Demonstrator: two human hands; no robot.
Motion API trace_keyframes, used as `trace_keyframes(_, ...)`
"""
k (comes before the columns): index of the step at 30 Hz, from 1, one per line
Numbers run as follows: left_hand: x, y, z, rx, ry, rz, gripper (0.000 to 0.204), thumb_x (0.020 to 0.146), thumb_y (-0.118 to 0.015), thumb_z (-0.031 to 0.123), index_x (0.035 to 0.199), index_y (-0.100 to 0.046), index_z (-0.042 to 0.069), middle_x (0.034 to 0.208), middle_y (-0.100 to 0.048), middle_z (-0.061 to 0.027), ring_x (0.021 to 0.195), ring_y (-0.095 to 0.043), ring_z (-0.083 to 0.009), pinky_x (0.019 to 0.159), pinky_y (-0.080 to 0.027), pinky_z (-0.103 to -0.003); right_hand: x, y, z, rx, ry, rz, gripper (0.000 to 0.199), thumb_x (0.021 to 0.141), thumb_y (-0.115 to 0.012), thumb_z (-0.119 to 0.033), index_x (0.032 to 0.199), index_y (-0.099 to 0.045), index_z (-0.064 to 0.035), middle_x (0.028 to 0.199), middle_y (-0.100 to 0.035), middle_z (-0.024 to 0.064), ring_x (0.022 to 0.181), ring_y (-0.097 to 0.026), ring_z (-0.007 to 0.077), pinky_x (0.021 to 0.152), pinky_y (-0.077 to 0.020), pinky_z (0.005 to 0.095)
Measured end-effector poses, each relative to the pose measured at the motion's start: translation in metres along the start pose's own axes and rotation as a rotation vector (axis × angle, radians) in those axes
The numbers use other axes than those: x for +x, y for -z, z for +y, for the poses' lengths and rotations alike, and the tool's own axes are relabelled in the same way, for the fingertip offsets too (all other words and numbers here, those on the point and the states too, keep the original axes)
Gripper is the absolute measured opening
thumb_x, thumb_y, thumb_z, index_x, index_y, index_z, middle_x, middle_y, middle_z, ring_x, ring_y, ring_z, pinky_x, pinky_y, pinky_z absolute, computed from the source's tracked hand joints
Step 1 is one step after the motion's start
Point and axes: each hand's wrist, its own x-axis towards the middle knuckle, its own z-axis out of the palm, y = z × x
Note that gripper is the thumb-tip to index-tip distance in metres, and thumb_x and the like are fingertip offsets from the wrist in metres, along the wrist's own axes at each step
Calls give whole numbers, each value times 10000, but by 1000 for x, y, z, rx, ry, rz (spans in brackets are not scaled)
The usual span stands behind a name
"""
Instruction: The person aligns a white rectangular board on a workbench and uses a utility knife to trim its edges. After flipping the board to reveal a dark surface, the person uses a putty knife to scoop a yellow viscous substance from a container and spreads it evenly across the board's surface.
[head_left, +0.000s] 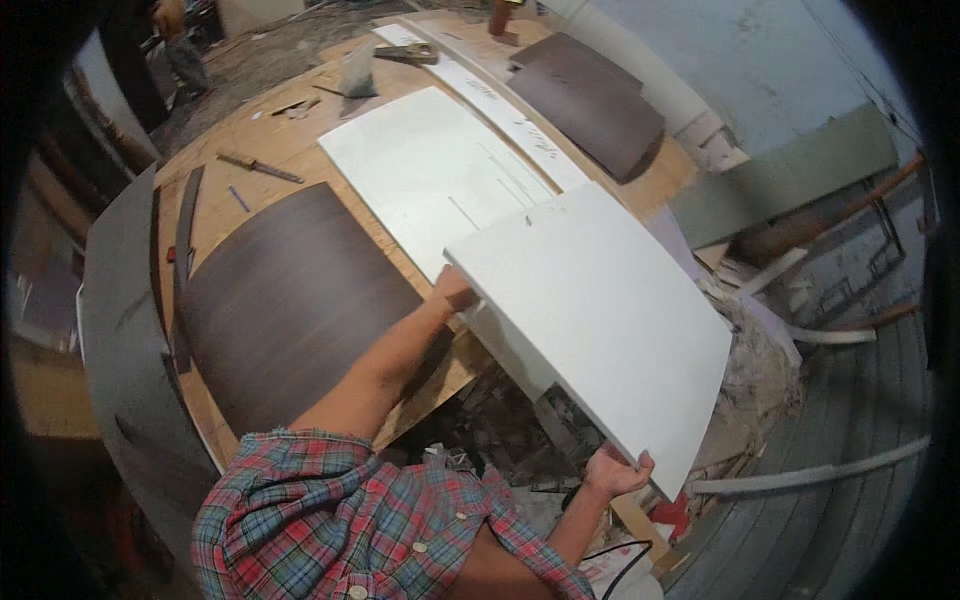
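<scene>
A thick white board is held tilted across the right side of the worktable, its far end over a pale flat sheet. My left hand is closed on the board's left edge, with its fingers partly hidden underneath. At the near edge, close to the corner, my right hand grips the same board from below, thumb at the edge. A dark brown wood-grain panel lies on the table beneath my left forearm.
A long white strip, dark brown panels and a wooden-handled tool lie on the plywood tabletop. A blue pen is near a dark strip. Scraps fill the floor at right. Another person stands far left.
</scene>
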Motion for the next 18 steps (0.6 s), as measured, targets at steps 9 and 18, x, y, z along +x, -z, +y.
trace_keyframes(9, 16, 52, -2, 672, -321, -335, 384, 865, -631, 251, 1225, -661, 120, 1348, -560, -124, 1278, -508, -301, 986, -459, -451, -56, 39, -23, 70, 185, 60, 504, 747, -659, -172, 1222, -598, -16, 1168, -647, 132, 1051, -644, 298, 878, -565, 421)
trace_keyframes(18, 8, 74, -58, 649, -218, -340, 297, 854, -613, 155, 1142, -621, 81, 1138, -641, -143, 1083, -628, -333, 925, -475, -475, -83, 48, -15, 91, 140, 26, 576, 729, -649, -169, 1274, -562, -3, 1216, -629, 159, 1082, -631, 323, 912, -551, 478)
